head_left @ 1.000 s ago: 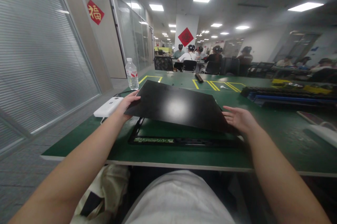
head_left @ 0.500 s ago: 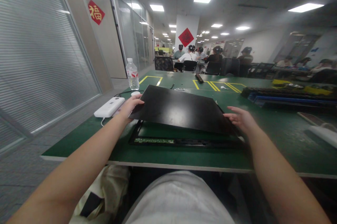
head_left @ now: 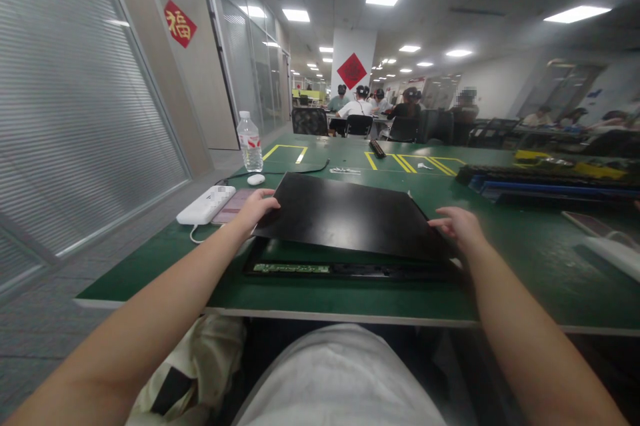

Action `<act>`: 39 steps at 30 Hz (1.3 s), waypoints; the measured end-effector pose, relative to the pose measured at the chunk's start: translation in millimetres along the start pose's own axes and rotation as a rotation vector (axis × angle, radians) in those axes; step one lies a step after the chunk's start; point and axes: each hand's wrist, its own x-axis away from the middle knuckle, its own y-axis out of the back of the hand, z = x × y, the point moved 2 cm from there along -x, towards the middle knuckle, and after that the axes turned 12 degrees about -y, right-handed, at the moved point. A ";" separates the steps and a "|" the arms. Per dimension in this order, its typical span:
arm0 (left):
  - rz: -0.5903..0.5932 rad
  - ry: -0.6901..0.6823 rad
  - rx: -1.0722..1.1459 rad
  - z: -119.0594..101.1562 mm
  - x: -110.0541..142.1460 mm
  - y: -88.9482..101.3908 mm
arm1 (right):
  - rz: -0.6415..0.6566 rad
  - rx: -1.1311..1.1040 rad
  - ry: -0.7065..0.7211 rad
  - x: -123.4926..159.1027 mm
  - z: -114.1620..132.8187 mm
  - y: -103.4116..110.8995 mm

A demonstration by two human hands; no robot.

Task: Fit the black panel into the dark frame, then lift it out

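A thin, glossy black panel (head_left: 345, 213) lies at a slant over a black frame (head_left: 390, 271), its left side raised above the frame. Along the frame's near side runs a narrow green circuit board (head_left: 291, 268); most of the frame's interior is covered by the panel. My left hand (head_left: 256, 211) is closed on the panel's left edge, thumb side uppermost. At the opposite edge, my right hand (head_left: 459, 226) has its fingertips against the panel, near its right corner. The far side of the frame is hidden beneath the panel.
On the green table (head_left: 165, 273), a white power bank (head_left: 205, 205), a phone (head_left: 233, 207), a white earbud case (head_left: 256, 180) and a water bottle (head_left: 250, 143) stand left. Black and blue strips (head_left: 540, 186) lie right, near another phone (head_left: 590, 225). People sit at tables behind.
The panel has come down a little toward the frame and shifted slightly right. My left hand has moved right with it; my right hand's fingers have drawn in at the edge.
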 end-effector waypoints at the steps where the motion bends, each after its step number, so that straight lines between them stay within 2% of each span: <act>1: 0.002 -0.006 -0.007 0.6 0.2 -0.4 | -0.006 0.008 0.006 -0.5 -0.6 0.3; 19: 0.029 -0.043 -0.029 16.1 -11.2 1.9 | -0.032 0.173 0.080 -1.1 -2.9 -1.1; 23: 0.027 -0.053 -0.058 15.1 -10.3 2.2 | -0.055 0.212 0.113 -4.9 -5.3 -0.3; 31: 0.018 -0.083 -0.099 13.6 -7.9 2.3 | -0.113 0.427 0.175 -18.3 -10.2 2.3; 39: 0.057 -0.039 -0.082 5.8 -1.2 0.8 | -0.152 0.511 0.236 -15.9 -9.1 3.0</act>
